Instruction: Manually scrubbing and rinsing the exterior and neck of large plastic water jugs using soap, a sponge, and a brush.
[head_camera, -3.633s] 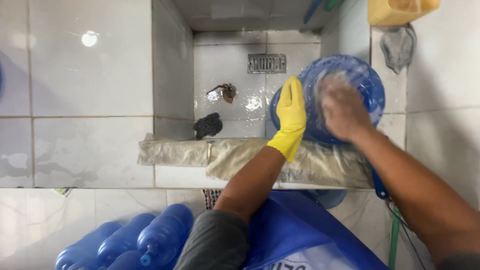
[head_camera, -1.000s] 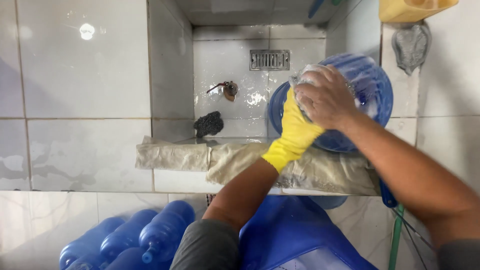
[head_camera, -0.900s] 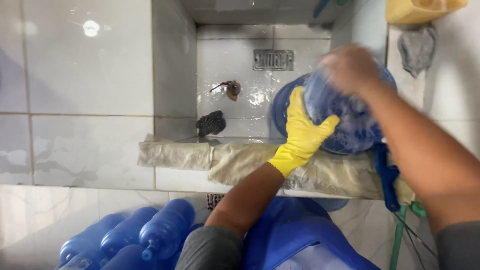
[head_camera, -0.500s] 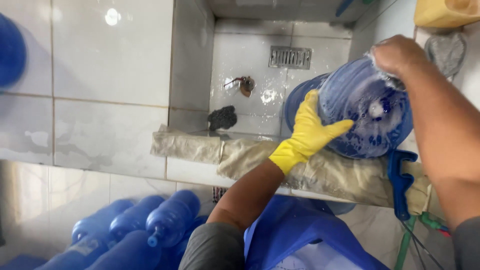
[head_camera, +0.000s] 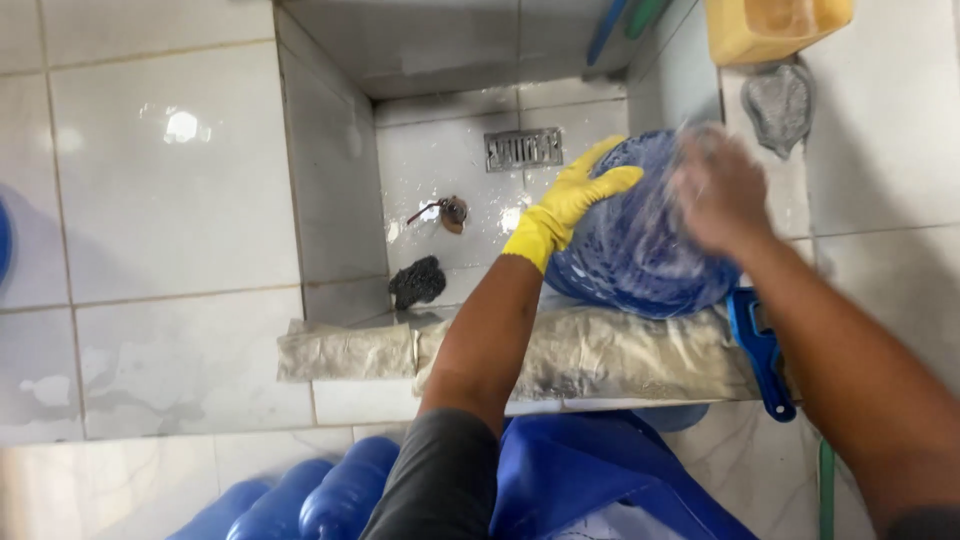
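A large blue water jug (head_camera: 640, 255), wet and soapy, lies on its side in a white tiled basin, resting against a cloth-covered ledge (head_camera: 600, 355). My left hand (head_camera: 565, 205), in a yellow rubber glove, presses on the jug's left side with fingers spread and steadies it. My bare right hand (head_camera: 720, 190) is on the jug's upper right and is blurred by motion. Whether it holds a scrubber I cannot tell.
A dark sponge (head_camera: 417, 282) lies on the basin floor near a small brown object (head_camera: 452, 213) and a drain grate (head_camera: 523, 149). A yellow container (head_camera: 775, 25) stands top right, a blue tool (head_camera: 760, 350) lies on the ledge, and more blue jugs (head_camera: 300, 500) lie below.
My right hand has swept from the jug's top right corner down over its upper surface. The gloved left hand stays on the jug's left side. The camera has shifted slightly.
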